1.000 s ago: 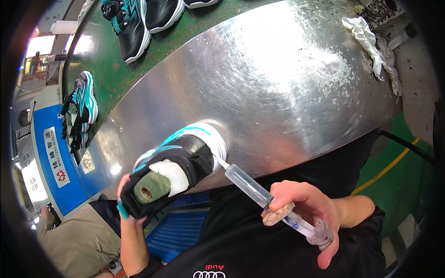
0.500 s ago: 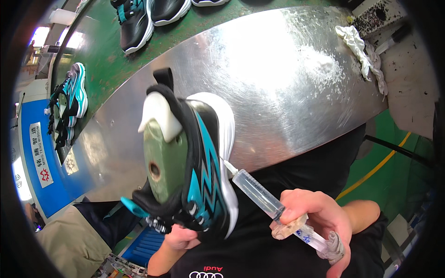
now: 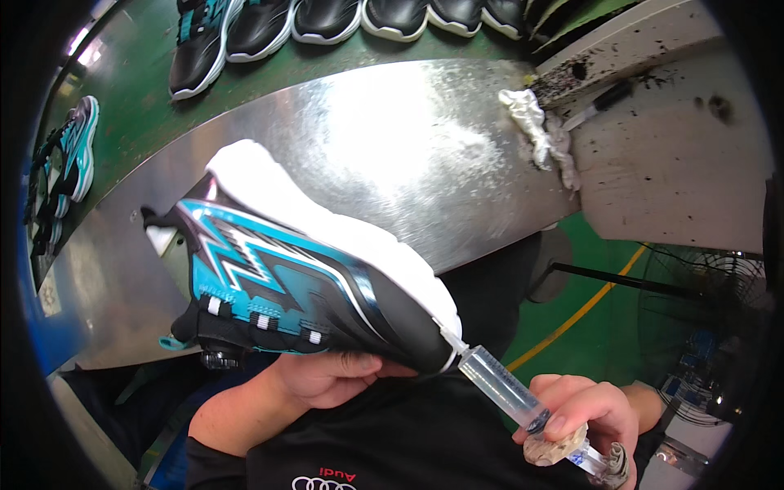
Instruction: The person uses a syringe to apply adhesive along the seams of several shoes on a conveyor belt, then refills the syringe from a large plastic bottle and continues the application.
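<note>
A black and teal sports shoe (image 3: 327, 278) with a thick white sole is held on its side in front of me, sole facing away. My left hand (image 3: 335, 376) grips it from below near the toe; some fingers are hidden beneath it. Part of a pale green shoe last (image 3: 173, 253) with a white piece shows at the shoe's opening. My right hand (image 3: 592, 412) is closed on a clear syringe (image 3: 500, 384) wrapped with tape-like padding at the flange and plunger end. The syringe's thin tip touches the seam between upper and sole at the toe.
Below the shoe spreads a shiny metal sheet (image 3: 367, 122) on a green table (image 3: 135, 135). Several similar shoes (image 3: 327, 20) line the far side, others (image 3: 77, 151) stand at the left. A crumpled white cloth (image 3: 531, 126) and a brush-like tool (image 3: 600, 104) lie far right. A fan (image 3: 694, 310) stands lower right.
The shoe has turned from showing its opening to showing its side, toe now at the right. The syringe tip has gone from the sole's side to the toe. My view has shifted right.
</note>
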A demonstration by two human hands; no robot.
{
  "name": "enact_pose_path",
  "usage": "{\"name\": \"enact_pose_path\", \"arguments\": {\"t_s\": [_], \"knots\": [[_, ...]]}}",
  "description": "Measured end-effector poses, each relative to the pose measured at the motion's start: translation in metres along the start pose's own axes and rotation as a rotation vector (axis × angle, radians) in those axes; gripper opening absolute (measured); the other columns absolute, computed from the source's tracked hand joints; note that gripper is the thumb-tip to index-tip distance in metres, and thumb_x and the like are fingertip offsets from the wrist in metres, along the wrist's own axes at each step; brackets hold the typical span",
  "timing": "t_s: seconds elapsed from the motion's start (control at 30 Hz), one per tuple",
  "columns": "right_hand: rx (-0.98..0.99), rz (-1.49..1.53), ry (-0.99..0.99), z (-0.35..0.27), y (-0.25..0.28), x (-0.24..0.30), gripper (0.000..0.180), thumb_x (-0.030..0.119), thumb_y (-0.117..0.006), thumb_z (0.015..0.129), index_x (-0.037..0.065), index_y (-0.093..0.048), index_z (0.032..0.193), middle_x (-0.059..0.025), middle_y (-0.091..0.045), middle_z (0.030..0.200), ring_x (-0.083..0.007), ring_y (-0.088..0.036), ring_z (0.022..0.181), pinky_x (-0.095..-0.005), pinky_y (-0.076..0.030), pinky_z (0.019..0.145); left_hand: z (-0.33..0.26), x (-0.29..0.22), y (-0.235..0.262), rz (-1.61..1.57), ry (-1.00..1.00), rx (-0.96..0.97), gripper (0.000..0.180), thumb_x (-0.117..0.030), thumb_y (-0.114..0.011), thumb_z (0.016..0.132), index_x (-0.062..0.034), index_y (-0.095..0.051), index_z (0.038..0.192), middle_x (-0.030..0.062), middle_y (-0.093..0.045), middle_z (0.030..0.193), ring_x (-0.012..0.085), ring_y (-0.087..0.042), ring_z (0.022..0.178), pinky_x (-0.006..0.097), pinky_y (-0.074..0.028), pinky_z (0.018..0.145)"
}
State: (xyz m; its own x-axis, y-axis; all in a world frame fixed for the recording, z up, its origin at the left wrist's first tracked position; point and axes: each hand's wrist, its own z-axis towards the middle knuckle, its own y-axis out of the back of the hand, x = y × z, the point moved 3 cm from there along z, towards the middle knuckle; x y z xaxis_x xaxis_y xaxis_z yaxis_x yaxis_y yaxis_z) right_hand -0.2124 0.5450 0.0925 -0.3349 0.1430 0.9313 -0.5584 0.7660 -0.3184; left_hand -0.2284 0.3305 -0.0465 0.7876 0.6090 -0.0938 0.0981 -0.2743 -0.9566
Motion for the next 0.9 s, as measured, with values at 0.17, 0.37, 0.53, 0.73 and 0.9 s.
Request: {"name": "enact_pose_path", "arguments": {"t_s": [0.17, 0.37, 0.53, 0.73, 0.9], "knots": [[-0.186, -0.132, 0.167, -0.016, 0.004, -0.012, 0.070, 0.056, -0.066, 0.071, 0.004, -0.046, 0.113, -0.0211, -0.056, 0.100, -0.0246, -0.054, 0.081, -0.0330, -0.038, 0.070, 0.037, -0.005, -0.007, -0.008, 0.006, 0.119, 0.035, 0.001, -0.050, 0.086, -0.0044, -0.049, 0.121, 0.0125, -0.052, 0.121, 0.0260, -0.049, 0.114, 0.041, -0.039, 0.098], [-0.318, -0.189, 0.280, -0.012, -0.002, -0.016, 0.072, 0.058, -0.067, 0.067, 0.006, -0.046, 0.111, -0.0171, -0.056, 0.096, -0.0207, -0.049, 0.073, -0.0318, -0.037, 0.063, 0.053, -0.010, -0.013, -0.035, -0.087, 0.155, 0.034, 0.002, -0.050, 0.086, -0.0065, -0.050, 0.119, 0.0099, -0.054, 0.119, 0.0232, -0.052, 0.111, 0.038, -0.040, 0.098], [-0.242, -0.511, 0.331, -0.011, -0.022, -0.012, 0.089, 0.061, -0.071, 0.058, 0.004, -0.038, 0.119, -0.0030, -0.053, 0.071, -0.0185, -0.049, 0.057, -0.0321, -0.033, 0.058, 0.061, -0.014, -0.013, 0.024, -0.120, 0.109, 0.061, -0.001, -0.058, 0.081, -0.0133, -0.031, 0.134, 0.0149, -0.045, 0.126, 0.0329, -0.044, 0.118, 0.033, -0.050, 0.088], [-0.254, -0.839, 0.449, -0.004, -0.028, -0.035, 0.077, 0.052, -0.071, 0.065, 0.002, -0.040, 0.114, -0.0009, -0.054, 0.070, -0.0146, -0.046, 0.051, -0.0285, -0.030, 0.046, 0.065, -0.015, -0.025, -0.059, -0.063, 0.178, 0.042, -0.015, -0.055, 0.086, -0.0052, -0.045, 0.125, 0.0181, -0.048, 0.124, 0.0277, -0.045, 0.119, 0.025, -0.049, 0.085], [-0.243, -1.069, 0.408, -0.005, -0.032, -0.047, 0.070, 0.054, -0.070, 0.064, 0.003, -0.046, 0.105, -0.0094, -0.053, 0.088, -0.0201, -0.048, 0.065, -0.0322, -0.035, 0.057, 0.064, -0.017, -0.032, -0.092, -0.120, 0.230, 0.045, -0.019, -0.057, 0.085, -0.0048, -0.043, 0.126, 0.0171, -0.051, 0.122, 0.0282, -0.046, 0.118, 0.025, -0.050, 0.083]]}}
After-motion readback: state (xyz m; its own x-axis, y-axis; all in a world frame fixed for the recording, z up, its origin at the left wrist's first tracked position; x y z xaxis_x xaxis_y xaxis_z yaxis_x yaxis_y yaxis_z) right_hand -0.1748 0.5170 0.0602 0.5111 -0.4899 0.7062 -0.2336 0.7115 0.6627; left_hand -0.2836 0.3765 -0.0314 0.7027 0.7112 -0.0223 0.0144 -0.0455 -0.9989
